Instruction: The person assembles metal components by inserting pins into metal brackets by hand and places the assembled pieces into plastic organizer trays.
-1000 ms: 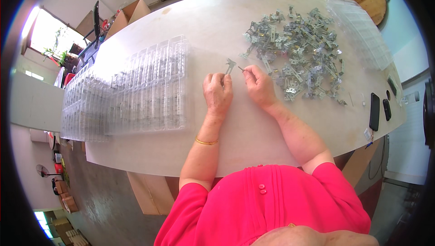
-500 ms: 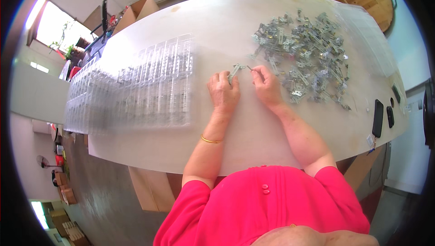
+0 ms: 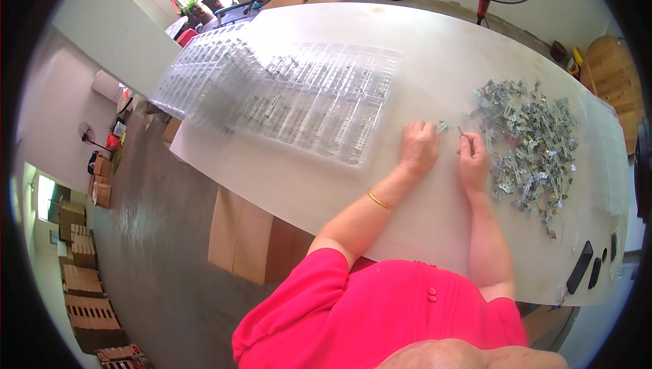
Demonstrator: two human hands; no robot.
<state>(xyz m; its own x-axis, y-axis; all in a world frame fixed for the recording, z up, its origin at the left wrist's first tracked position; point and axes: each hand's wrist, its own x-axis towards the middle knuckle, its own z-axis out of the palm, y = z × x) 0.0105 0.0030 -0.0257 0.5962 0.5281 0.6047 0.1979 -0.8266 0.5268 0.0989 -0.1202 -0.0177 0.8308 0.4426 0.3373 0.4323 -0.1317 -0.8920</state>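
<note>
Toward the left end of the worktop (image 3: 435,50) lie clear plastic trays (image 3: 299,97) in overlapping rows, reaching that end's edge and stopping short of the near edge, some of their pockets already filled with small metal parts. Just right of the trays rests the left hand (image 3: 418,146), fingers curled, its grip pinched on a small metal clip (image 3: 443,126) that sticks out past the fingertips toward the far edge. Close beside it, a narrow gap apart, the right hand (image 3: 473,158) is clenched on a thin metal pin (image 3: 460,131), held upright above the knuckles and just right of the clip; whether pin and clip touch cannot be told. The clip is grey, shiny and bent; finer shape is too small to read. Bare white worktop lies between both hands and the near edge, and more lies beyond them toward the far edge. Right of the right hand, nearly touching it, spreads a loose pile of metal parts (image 3: 530,138). Near the right near corner lie two dark flat devices (image 3: 585,266).
</note>
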